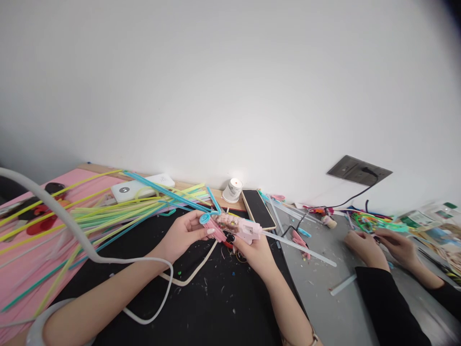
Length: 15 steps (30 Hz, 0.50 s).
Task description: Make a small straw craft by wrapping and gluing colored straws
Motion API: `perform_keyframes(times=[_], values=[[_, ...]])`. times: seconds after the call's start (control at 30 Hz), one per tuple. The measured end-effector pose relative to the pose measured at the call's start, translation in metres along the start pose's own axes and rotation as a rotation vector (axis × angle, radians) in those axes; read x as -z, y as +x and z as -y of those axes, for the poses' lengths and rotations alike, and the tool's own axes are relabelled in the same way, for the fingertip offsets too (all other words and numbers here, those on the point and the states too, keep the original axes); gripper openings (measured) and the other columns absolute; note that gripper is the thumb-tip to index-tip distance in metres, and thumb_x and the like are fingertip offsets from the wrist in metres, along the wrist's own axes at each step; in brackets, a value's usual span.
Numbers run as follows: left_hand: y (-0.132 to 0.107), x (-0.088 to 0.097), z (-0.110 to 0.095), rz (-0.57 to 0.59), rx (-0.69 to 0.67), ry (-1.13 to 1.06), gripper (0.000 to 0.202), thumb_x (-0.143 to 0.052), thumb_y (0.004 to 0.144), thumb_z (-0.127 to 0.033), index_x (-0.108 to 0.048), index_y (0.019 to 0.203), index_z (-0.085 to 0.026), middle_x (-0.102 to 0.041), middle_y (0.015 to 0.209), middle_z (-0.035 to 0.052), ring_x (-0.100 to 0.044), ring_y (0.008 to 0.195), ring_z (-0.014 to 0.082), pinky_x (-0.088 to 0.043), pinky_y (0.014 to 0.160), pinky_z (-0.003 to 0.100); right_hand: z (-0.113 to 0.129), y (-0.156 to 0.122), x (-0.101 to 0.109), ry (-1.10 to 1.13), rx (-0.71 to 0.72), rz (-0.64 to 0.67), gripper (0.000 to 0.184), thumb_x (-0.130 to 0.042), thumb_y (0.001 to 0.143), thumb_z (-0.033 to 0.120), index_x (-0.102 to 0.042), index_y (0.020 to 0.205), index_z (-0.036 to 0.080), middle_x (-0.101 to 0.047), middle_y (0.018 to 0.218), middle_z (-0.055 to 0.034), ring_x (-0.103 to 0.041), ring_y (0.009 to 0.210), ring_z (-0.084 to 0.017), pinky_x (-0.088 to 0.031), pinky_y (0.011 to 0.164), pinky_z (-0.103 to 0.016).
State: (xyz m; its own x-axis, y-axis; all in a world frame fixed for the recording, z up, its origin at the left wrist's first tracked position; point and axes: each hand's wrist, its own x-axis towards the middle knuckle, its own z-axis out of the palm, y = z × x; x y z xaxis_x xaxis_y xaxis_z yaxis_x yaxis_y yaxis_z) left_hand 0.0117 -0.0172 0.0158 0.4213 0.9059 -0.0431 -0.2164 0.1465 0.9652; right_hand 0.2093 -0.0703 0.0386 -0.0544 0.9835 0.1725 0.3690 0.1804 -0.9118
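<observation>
My right hand (254, 252) is closed round a pink glue gun (242, 229) held level over the black mat (216, 307), a clear glue stick (302, 247) sticking out behind it to the right. My left hand (185, 231) pinches a small blue rolled straw coil (205, 218) right at the gun's nozzle. A blue straw (169, 194) runs up and left from the coil.
Several long yellow, green and blue straws (108, 206) lie across the pink sheet (32, 269) at the left. A white cable (86, 250) loops over the mat. A lit candle (233, 189), a phone (258, 208) and a white power bank (142, 187) sit by the wall. Another person's hands (382, 242) work at the right.
</observation>
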Motion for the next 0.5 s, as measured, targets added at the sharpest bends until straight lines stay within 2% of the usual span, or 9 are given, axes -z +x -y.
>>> perform_keyframes(times=[0.13,0.2,0.5], values=[[0.0006,-0.0002,0.0004,-0.008,-0.009,0.018,0.029,-0.075,0.066,-0.025,-0.06,0.09,-0.016,-0.07,0.079,0.0013,-0.065,0.071,0.0153,-0.052,0.069,0.029,0.0019,0.0001,-0.0004,0.009,0.036,0.001,0.034,-0.062,0.079,0.023,-0.067,0.112,0.017,-0.069,0.111,-0.0099,-0.064,0.1,-0.026,-0.053,0.084,-0.037],[0.0006,-0.0004,0.0005,-0.007,-0.016,0.023,0.029,-0.075,0.067,-0.025,-0.06,0.09,-0.016,-0.07,0.079,0.0014,-0.065,0.071,0.0153,-0.052,0.069,0.029,0.0008,-0.0002,-0.0001,0.011,0.048,0.009,0.034,-0.062,0.079,0.024,-0.066,0.112,0.018,-0.069,0.11,-0.0092,-0.065,0.098,-0.026,-0.053,0.084,-0.037],[0.0007,-0.0002,0.0005,-0.032,-0.016,0.023,0.03,-0.076,0.066,-0.027,-0.061,0.09,-0.017,-0.07,0.079,0.0009,-0.065,0.074,0.0167,-0.053,0.069,0.03,0.0001,-0.0028,0.0012,-0.008,0.04,0.031,0.035,-0.061,0.08,0.026,-0.066,0.115,0.02,-0.072,0.098,-0.0069,-0.066,0.077,-0.02,-0.054,0.064,-0.029]])
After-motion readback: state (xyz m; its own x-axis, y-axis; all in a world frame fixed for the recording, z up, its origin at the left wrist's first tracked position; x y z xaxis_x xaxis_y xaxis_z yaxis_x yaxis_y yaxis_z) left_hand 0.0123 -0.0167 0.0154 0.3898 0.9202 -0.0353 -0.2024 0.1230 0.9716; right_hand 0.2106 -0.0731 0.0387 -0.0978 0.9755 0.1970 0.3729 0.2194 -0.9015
